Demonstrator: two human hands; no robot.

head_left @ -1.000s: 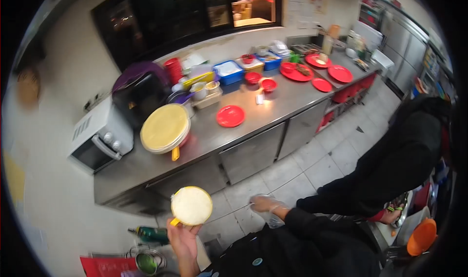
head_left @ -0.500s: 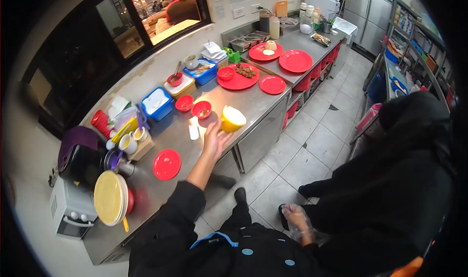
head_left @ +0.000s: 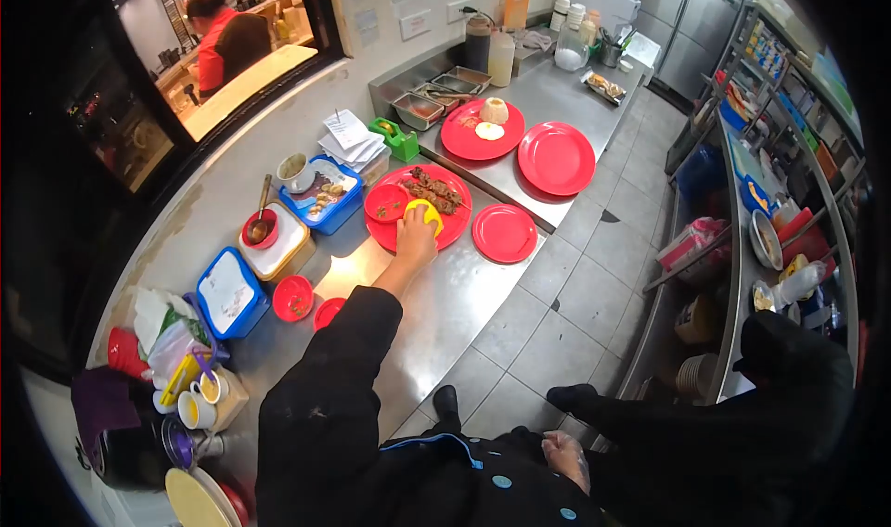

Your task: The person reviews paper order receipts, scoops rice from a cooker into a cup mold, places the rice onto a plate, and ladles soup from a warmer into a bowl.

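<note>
My left hand (head_left: pixel 416 237) grips a small yellow bowl (head_left: pixel 427 212) from above. The bowl is tipped over, mouth down, on a large red plate (head_left: pixel 448 240); any rice in it is hidden. Beside it on that plate are a pile of browned meat pieces (head_left: pixel 442 193) and a small red bowl (head_left: pixel 386 203) with a little chopped garnish. My right hand (head_left: pixel 564 458), in a clear plastic glove, hangs low by my body with its fingers curled in; I see nothing in it.
A red plate (head_left: pixel 455 145) bearing a rice mound and egg stands behind, near two bare red plates (head_left: pixel 557 159) (head_left: pixel 505 234). Blue tubs (head_left: pixel 243 318) line the wall side. At right, a person in black (head_left: pixel 715 425) stands close to the shelving (head_left: pixel 738 276).
My left hand has carried the yellow bowl of rice forward to the meat plate and turned it over. My view has shifted along the counter. My right hand has drawn nearer my body.
</note>
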